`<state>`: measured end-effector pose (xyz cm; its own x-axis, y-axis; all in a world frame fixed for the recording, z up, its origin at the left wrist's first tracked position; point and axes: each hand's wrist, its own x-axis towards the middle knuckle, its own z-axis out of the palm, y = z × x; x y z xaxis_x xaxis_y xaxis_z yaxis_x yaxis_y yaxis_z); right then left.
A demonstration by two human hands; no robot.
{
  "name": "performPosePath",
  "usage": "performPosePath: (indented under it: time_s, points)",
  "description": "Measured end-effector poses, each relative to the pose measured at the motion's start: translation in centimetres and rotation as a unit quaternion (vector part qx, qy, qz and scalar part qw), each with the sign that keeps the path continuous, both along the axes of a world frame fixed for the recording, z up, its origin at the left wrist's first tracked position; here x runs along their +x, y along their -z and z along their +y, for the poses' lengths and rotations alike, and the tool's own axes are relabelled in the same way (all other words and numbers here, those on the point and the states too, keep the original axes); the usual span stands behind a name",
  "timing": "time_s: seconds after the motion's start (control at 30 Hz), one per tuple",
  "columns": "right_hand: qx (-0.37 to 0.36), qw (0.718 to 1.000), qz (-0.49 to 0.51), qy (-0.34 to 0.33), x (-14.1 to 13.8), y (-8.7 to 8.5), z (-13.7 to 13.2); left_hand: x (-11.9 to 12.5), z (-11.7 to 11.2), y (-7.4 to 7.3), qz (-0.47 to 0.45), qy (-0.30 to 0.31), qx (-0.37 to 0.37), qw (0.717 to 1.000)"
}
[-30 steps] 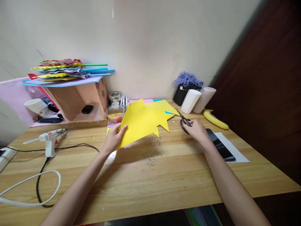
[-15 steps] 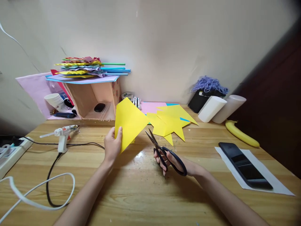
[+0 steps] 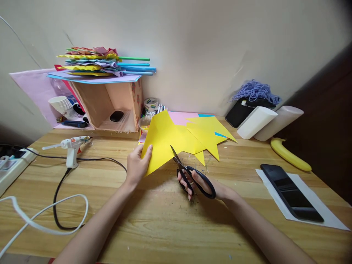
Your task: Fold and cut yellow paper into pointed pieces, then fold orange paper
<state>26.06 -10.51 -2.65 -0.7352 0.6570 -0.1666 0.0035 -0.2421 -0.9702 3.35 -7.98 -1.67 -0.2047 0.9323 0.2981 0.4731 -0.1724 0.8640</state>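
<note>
My left hand (image 3: pixel 138 164) is closed on a sheet of yellow paper (image 3: pixel 159 141), thumb on its front face, holding it above the table. In my right hand (image 3: pixel 189 183) is a pair of black-handled scissors (image 3: pixel 200 179), fingers through the loops. The blades stand slightly apart at the paper's lower right edge, one blade tip overlapping the sheet in view. Behind the held sheet, several yellow cut-out pieces with pointed edges (image 3: pixel 206 135) lie overlapping on the table, partly over pink and blue sheets (image 3: pixel 183 117).
A white glue gun (image 3: pixel 73 150) with a black cord stands at left, near a looped white cable (image 3: pixel 49 229). Behind it is a cardboard box (image 3: pixel 137 104) topped with paper flowers (image 3: pixel 90 64). At right are paper rolls (image 3: pixel 257 123), a banana (image 3: pixel 290 154) and a phone (image 3: pixel 291 192) on white paper.
My left hand has carried the yellow sheet to the right, up to the scissors. The scissors have shifted slightly left and up, and their blades now meet the sheet's edge in view.
</note>
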Motion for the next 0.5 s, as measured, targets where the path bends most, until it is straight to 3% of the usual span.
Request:
performPosePath:
  time_s: [0.5]
  points:
    - [0.001,1.000,-0.014,0.017,0.00,0.21,-0.20,0.31,0.01,0.11,-0.040,0.016,-0.023,0.999]
